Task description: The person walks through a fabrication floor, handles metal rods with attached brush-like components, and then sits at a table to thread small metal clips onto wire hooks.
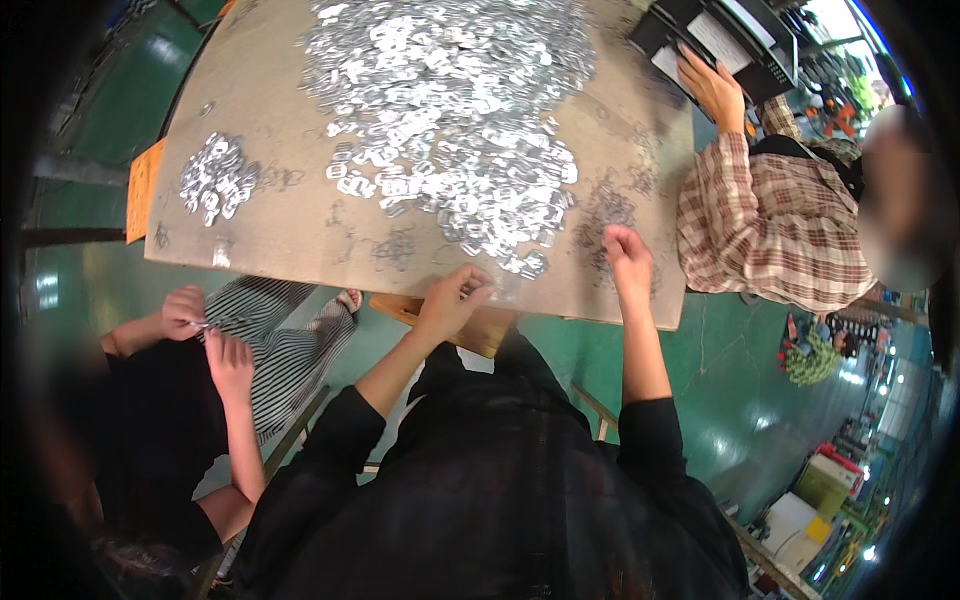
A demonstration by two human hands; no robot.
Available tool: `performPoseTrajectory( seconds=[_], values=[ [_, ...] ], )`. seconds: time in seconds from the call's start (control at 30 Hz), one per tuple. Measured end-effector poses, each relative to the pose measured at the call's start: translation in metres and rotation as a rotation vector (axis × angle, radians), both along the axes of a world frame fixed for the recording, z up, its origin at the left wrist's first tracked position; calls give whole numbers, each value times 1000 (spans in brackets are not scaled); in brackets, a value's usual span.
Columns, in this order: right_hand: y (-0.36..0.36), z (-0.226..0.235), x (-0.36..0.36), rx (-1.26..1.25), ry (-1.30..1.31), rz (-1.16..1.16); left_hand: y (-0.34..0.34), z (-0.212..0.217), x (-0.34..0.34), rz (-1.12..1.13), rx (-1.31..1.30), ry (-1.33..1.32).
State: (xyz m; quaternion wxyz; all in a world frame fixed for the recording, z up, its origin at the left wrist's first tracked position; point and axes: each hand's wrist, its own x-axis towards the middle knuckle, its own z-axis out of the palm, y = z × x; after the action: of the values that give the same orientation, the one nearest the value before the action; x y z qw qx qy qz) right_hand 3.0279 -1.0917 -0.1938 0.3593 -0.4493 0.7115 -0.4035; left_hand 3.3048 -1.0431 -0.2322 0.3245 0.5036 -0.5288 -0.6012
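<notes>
My left hand (455, 303) is at the table's front edge with its fingers curled and the fingertips drawn together. Whatever they hold, if anything, is too small to make out. My right hand (630, 264) is closed in a pinch beside a loose scatter of thin dark wire-like pieces (608, 208); what is between the fingers cannot be seen. A big heap of small shiny flat metal pieces with openings, like buckles (450, 100), spreads from the far edge almost to my left hand. More dark thin pieces (392, 248) lie just beyond that hand.
The brown-topped table (255, 70) carries a smaller pile of metal pieces (215, 180) at left. A co-worker at left holds a small metal piece (203, 324) in both hands. At right, a person in a plaid shirt (770, 215) touches a black box (720, 35).
</notes>
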Motion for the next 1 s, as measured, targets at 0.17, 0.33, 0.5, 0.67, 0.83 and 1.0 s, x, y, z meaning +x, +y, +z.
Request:
performPoseTrajectory(
  seconds=[0.17, 0.33, 0.5, 0.67, 0.83, 1.0],
  values=[
    [53, 13, -62, 153, -170, -74, -20, 17, -42, -2, 24, 38],
    [37, -7, -65, 159, -279, 256, -31, 41, -85, 204, 62, -10],
    [23, 12, -66, 263, -238, 698, -11, 39, -158, 483, 136, 48],
    [42, 21, -111, 230, 10, 840, 17, 52, -249, 555, 259, 74],
    [54, 18, -152, 281, -142, 699, 12, 61, -265, 501, 167, 47],
    [57, 11, -199, 216, -409, 450, 7, 63, -247, 382, 116, -65]
  ],
)
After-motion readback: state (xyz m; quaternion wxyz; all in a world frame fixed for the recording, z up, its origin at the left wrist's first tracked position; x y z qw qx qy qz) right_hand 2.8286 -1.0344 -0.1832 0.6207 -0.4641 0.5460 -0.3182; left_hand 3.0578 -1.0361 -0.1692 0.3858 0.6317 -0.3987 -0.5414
